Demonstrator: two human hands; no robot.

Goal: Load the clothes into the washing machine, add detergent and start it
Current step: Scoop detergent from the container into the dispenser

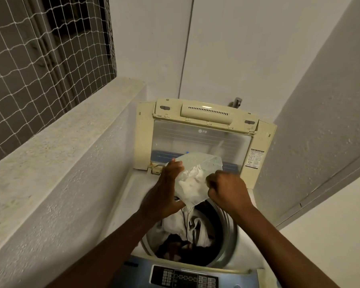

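Note:
A top-loading washing machine (243, 242) stands below me with its cream lid (202, 129) raised. White and dark clothes (185, 235) fill the drum. Over the drum opening I hold a clear plastic bag of white detergent powder (192, 179), tilted with its lower corner pointing down at the clothes. My left hand (164, 194) grips the bag's left side. My right hand (227, 190) is closed on the bag's right edge. The control panel (185, 277) with its buttons lies at the near edge.
A rough concrete ledge (60, 138) runs along the left, topped by a netted window (40, 48). White walls close in behind and on the right. A grey tap (236, 102) pokes out behind the lid.

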